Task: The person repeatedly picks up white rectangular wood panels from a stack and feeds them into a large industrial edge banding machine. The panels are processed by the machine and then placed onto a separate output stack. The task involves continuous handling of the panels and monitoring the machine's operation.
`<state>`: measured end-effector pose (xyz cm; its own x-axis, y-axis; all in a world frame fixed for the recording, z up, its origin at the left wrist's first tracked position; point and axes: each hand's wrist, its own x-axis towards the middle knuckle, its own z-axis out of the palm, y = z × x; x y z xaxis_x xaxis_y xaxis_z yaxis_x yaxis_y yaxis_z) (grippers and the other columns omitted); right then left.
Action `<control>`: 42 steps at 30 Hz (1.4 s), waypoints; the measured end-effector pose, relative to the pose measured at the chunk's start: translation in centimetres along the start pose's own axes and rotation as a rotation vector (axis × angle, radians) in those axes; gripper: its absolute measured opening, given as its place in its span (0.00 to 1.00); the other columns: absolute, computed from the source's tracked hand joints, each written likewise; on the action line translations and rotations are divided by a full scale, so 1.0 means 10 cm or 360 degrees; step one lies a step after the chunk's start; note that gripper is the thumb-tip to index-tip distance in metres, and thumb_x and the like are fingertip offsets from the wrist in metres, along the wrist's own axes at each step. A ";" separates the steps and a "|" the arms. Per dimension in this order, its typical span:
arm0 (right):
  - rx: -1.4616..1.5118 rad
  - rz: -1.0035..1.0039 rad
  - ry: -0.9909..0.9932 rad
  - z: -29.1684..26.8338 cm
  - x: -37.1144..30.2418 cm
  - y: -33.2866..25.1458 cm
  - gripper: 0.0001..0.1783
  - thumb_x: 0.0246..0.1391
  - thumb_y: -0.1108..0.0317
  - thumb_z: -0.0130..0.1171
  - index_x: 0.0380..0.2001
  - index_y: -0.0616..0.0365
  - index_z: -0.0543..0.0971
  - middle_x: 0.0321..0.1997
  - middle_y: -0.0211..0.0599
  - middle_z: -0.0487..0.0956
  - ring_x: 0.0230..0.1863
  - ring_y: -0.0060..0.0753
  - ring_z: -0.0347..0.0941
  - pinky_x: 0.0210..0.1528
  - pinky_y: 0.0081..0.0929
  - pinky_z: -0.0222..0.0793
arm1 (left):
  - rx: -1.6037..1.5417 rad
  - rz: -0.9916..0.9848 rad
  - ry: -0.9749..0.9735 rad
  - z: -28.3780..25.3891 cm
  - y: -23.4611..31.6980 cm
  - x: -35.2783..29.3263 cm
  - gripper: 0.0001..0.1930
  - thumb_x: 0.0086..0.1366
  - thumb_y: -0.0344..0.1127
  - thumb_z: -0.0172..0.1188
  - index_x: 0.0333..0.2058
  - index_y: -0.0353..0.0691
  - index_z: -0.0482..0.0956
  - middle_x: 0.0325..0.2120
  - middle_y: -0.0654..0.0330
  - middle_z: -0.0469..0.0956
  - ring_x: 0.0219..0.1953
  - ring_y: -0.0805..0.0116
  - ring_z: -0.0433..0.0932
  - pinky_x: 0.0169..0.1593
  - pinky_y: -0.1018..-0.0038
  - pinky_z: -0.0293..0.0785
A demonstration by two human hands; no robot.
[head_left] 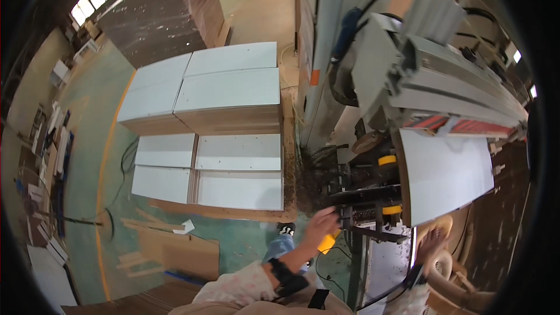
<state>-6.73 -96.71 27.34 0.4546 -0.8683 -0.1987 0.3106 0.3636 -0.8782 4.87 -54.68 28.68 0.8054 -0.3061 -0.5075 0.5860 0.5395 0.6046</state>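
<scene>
Left of centre: stacks of white panels (pixel 230 90) on a low pallet (pixel 233 213), no container anywhere. Lower centre: left hand (pixel 319 226), fingers curled, reaching onto the dark machine carriage (pixel 367 207). Right of centre: white panel (pixel 446 172) lying flat on the machine table (pixel 385 262); probably stiff, heavyish, smooth-faced, best gripped along edges. Lower right: right hand (pixel 433 239) at its near edge, grip unclear.
</scene>
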 end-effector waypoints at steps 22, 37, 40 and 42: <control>-0.1239 0.1985 -0.1057 0.76 -2.20 5.41 0.35 0.57 0.58 0.49 0.62 0.49 0.45 0.43 0.46 0.73 0.38 0.36 0.73 0.38 0.34 0.72 | -0.0469 -0.0557 0.1391 -4.88 -1.66 1.96 0.25 0.62 0.43 0.51 0.54 0.37 0.59 0.45 0.54 0.64 0.38 0.56 0.70 0.48 0.53 0.65; -0.0825 0.0383 -0.1466 5.00 -1.73 4.55 0.44 0.52 0.69 0.52 0.63 0.59 0.36 0.27 0.36 0.74 0.26 0.22 0.70 0.27 0.19 0.66 | -0.0645 0.0184 0.0922 -4.11 0.13 2.37 0.11 0.62 0.36 0.49 0.39 0.35 0.69 0.29 0.59 0.73 0.31 0.65 0.75 0.36 0.70 0.75; -0.1108 0.0230 -0.1564 5.37 -1.58 4.60 0.47 0.49 0.65 0.55 0.62 0.65 0.37 0.23 0.36 0.75 0.25 0.25 0.71 0.27 0.21 0.66 | -0.0323 0.0569 0.0717 -3.21 1.72 2.74 0.15 0.62 0.39 0.51 0.43 0.35 0.67 0.32 0.56 0.72 0.36 0.62 0.74 0.41 0.71 0.73; -0.1246 0.0087 -0.1639 5.48 -1.43 4.71 0.49 0.46 0.61 0.57 0.60 0.73 0.39 0.20 0.38 0.76 0.24 0.29 0.72 0.29 0.24 0.67 | -0.0186 0.0636 0.0556 -2.83 2.38 3.00 0.19 0.62 0.41 0.52 0.47 0.34 0.64 0.39 0.53 0.70 0.43 0.60 0.72 0.47 0.69 0.70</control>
<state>47.16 -48.69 12.69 0.9895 -0.0734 -0.1249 -0.1376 -0.2066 -0.9687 40.41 -28.80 10.44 0.8743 0.2090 -0.4380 0.2104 0.6501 0.7301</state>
